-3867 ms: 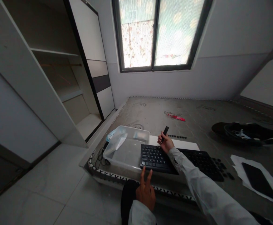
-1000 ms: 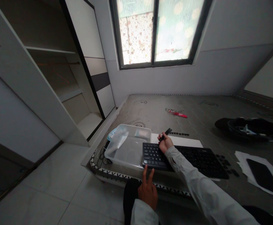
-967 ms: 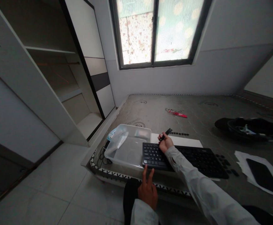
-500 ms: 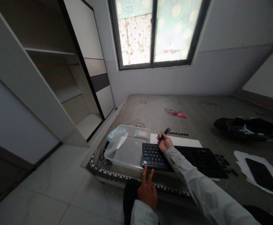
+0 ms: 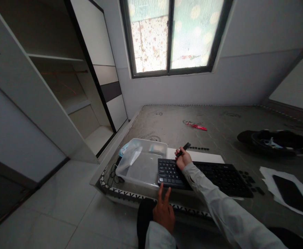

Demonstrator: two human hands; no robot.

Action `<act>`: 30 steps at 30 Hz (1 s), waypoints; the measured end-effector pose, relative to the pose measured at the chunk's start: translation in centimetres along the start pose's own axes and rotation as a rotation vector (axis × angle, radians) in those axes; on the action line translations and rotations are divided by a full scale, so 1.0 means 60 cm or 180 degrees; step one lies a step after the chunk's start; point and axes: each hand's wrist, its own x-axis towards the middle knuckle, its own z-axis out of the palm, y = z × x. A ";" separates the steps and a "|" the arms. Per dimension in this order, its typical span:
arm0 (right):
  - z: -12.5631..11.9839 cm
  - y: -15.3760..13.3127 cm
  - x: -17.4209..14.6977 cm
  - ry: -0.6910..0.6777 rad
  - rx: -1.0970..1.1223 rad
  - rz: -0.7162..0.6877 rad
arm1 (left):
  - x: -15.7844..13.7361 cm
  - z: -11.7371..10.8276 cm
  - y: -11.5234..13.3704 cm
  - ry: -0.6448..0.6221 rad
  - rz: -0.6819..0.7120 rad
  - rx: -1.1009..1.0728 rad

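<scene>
A black keyboard (image 5: 170, 172) lies near the front edge of the mattress, and several keycaps look to be off its right part. My right hand (image 5: 184, 160) is closed around a short black stick-like tool (image 5: 186, 146) and sits over the keyboard's back edge. The tool's tip points up and away; its exact kind is too small to tell. Below the keyboard's front left corner is my left hand (image 5: 164, 213), empty, with two fingers stretched toward it and the others bent. Behind the tool runs a row of small black keycaps (image 5: 199, 148).
A clear plastic bin (image 5: 141, 169) holding a bag stands left of the keyboard. A white board (image 5: 208, 157) lies behind it. More loose keycaps (image 5: 247, 177), a phone-like black slab (image 5: 293, 194) on paper, a black cap (image 5: 276, 143) and a red item (image 5: 199, 127) lie around.
The black tool in my right hand has tilted slightly, its tip shifting a little to the right. My left hand and the keyboard stay where they were.
</scene>
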 end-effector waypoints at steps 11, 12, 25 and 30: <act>-0.005 -0.008 -0.009 -0.0111 0.0103 0.0105 | 0.001 0.001 0.000 -0.0033 -0.0028 0.0048; -0.004 -0.009 -0.009 -0.0116 0.0107 0.0114 | 0.001 0.000 0.000 -0.0030 -0.0024 0.0053; -0.002 -0.009 -0.012 -0.0119 0.0049 0.0003 | 0.002 -0.004 0.002 -0.0059 -0.0059 -0.0038; -0.001 -0.008 -0.015 -0.0131 -0.0108 -0.0041 | 0.001 0.002 -0.002 -0.0047 -0.0024 -0.0061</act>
